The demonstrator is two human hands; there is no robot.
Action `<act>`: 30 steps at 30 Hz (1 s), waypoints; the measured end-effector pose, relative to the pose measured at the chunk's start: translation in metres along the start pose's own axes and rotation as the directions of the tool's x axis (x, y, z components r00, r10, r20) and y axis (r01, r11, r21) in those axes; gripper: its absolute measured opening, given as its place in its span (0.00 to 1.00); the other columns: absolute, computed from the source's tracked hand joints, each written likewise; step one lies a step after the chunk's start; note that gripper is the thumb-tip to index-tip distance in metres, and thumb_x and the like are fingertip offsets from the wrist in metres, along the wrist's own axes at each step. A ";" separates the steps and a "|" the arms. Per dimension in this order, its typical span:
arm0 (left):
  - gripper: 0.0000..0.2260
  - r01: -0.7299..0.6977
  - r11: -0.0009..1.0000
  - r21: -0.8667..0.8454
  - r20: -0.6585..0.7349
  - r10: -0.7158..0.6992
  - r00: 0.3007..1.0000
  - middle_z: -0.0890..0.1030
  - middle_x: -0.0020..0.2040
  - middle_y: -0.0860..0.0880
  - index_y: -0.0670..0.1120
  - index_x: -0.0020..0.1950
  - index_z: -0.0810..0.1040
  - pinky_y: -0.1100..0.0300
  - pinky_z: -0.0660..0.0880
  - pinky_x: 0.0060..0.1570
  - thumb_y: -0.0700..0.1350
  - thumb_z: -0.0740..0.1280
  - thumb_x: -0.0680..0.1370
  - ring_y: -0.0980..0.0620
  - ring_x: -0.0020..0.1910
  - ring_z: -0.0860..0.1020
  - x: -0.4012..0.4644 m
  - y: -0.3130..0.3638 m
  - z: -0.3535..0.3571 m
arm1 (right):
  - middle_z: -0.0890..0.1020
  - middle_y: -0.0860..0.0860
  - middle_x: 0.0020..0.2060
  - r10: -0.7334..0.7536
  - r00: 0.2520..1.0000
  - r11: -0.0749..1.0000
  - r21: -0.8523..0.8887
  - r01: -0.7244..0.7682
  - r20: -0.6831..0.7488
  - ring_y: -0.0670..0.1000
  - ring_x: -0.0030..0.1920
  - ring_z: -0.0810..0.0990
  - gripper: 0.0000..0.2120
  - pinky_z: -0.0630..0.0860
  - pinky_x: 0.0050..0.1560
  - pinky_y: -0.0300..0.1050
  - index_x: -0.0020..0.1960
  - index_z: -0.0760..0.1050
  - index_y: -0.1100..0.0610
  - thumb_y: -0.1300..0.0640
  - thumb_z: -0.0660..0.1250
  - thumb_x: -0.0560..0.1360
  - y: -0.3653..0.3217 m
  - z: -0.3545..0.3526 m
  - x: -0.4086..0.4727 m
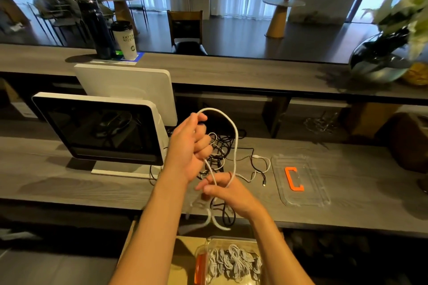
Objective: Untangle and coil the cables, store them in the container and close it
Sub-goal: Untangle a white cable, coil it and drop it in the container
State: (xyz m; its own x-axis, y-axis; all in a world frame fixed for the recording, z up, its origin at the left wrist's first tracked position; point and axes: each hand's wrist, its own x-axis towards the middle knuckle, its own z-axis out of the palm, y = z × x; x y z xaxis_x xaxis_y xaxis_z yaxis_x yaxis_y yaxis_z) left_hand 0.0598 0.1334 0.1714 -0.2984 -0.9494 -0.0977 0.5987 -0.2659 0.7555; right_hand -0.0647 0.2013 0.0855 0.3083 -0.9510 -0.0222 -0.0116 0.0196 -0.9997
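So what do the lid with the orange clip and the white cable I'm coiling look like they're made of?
The lid looks like clear, glossy hard plastic: the desk grain shows through it and its moulded ridges catch light. Its orange clip seems opaque matte plastic. The white cable, held by the left hand and right hand, looks matte and possibly braided, but blur leaves that open.

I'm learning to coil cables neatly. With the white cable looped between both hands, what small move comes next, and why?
Probably the right hand lays another turn into the left hand. The white cable forms one loop, and its tail hangs off the desk edge, uncoiled.
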 end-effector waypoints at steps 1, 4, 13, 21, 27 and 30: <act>0.13 -0.006 1.000 -0.022 -0.063 0.004 0.998 0.60 0.25 0.54 0.46 0.47 0.74 0.66 0.53 0.18 0.49 0.55 0.86 0.59 0.20 0.56 0.004 0.003 -0.004 | 0.82 0.48 0.35 0.013 1.000 1.000 -0.012 -0.013 -0.013 0.46 0.36 0.80 0.07 0.76 0.41 0.37 0.45 0.84 0.52 0.58 0.68 0.78 0.001 -0.002 0.000; 0.14 -0.009 0.995 -0.097 -0.242 -0.015 0.970 0.60 0.24 0.54 0.46 0.45 0.72 0.66 0.53 0.17 0.48 0.53 0.86 0.59 0.19 0.56 0.016 0.015 -0.020 | 0.76 0.48 0.26 0.081 0.995 0.995 0.070 -0.078 -0.056 0.44 0.26 0.71 0.12 0.68 0.27 0.34 0.39 0.83 0.52 0.55 0.66 0.79 0.001 -0.010 -0.002; 0.13 -0.092 0.979 -0.184 -0.430 0.004 0.903 0.68 0.29 0.52 0.42 0.51 0.74 0.65 0.64 0.25 0.48 0.56 0.86 0.58 0.25 0.65 0.033 0.001 -0.059 | 0.77 0.49 0.31 0.190 0.946 0.974 0.171 -0.149 -0.262 0.48 0.30 0.73 0.13 0.68 0.31 0.41 0.41 0.81 0.53 0.53 0.64 0.81 0.007 -0.022 0.000; 0.45 0.463 0.886 0.012 -0.146 -0.457 0.878 0.81 0.61 0.36 0.36 0.77 0.57 0.46 0.75 0.62 0.70 0.58 0.76 0.41 0.59 0.80 0.002 -0.060 -0.035 | 0.75 0.50 0.27 0.132 0.830 0.990 0.121 -0.078 -0.543 0.48 0.27 0.70 0.16 0.65 0.28 0.41 0.42 0.80 0.61 0.58 0.60 0.83 -0.007 -0.011 0.009; 0.50 0.563 0.749 0.348 -0.190 -0.532 0.825 0.67 0.74 0.34 0.33 0.78 0.56 0.47 0.64 0.74 0.76 0.46 0.75 0.39 0.73 0.69 -0.007 -0.063 -0.029 | 0.77 0.53 0.30 0.137 0.642 0.981 0.192 0.016 -0.754 0.50 0.29 0.71 0.11 0.67 0.29 0.42 0.42 0.83 0.62 0.59 0.67 0.79 -0.006 -0.021 0.008; 0.47 0.516 0.562 0.646 -0.205 -0.523 0.827 0.77 0.67 0.38 0.36 0.72 0.70 0.49 0.70 0.69 0.73 0.40 0.76 0.43 0.66 0.76 -0.012 -0.057 -0.023 | 0.77 0.53 0.29 0.091 0.538 0.995 0.104 -0.005 -0.838 0.50 0.31 0.72 0.14 0.68 0.32 0.45 0.38 0.82 0.63 0.55 0.69 0.78 0.000 -0.023 0.006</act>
State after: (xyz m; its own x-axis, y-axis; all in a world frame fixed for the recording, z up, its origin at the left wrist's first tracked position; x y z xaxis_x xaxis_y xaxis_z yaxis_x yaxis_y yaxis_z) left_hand 0.0466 0.1563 0.1145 -0.4079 -0.6802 -0.6090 -0.2980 -0.5314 0.7930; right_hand -0.0843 0.1884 0.0850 -0.6319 -0.7687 -0.0985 0.0859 0.0568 -0.9947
